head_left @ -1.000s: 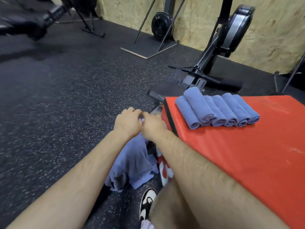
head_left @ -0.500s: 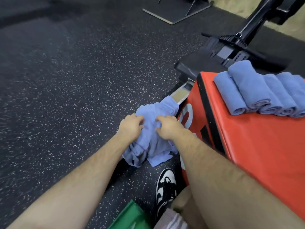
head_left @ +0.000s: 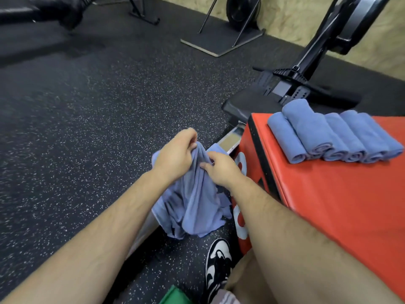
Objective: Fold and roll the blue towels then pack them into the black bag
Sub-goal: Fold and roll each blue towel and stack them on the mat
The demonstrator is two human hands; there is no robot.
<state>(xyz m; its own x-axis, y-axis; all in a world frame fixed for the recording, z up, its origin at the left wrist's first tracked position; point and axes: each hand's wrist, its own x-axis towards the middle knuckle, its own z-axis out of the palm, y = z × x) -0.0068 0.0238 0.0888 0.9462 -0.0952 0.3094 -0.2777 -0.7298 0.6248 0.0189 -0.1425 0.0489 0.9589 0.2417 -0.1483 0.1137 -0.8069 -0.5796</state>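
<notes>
**Towel gathered up off the floor**

The hands were low on the loose towel [head_left: 192,207] half a second ago and have since raised it. The left hand [head_left: 175,155] grips its bunched top, and the right hand [head_left: 221,170] pinches a fold just beside it. Right of the hands, rolled towels [head_left: 328,134] lie on a red box [head_left: 339,205]. Below is speckled floor [head_left: 87,128], and a gym machine [head_left: 291,84] stands beyond.

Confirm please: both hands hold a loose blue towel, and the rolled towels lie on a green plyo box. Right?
No. In the head view the rolled towels lie on a red plyo box, not a green one. The left hand and right hand do hold the loose blue towel.
</notes>
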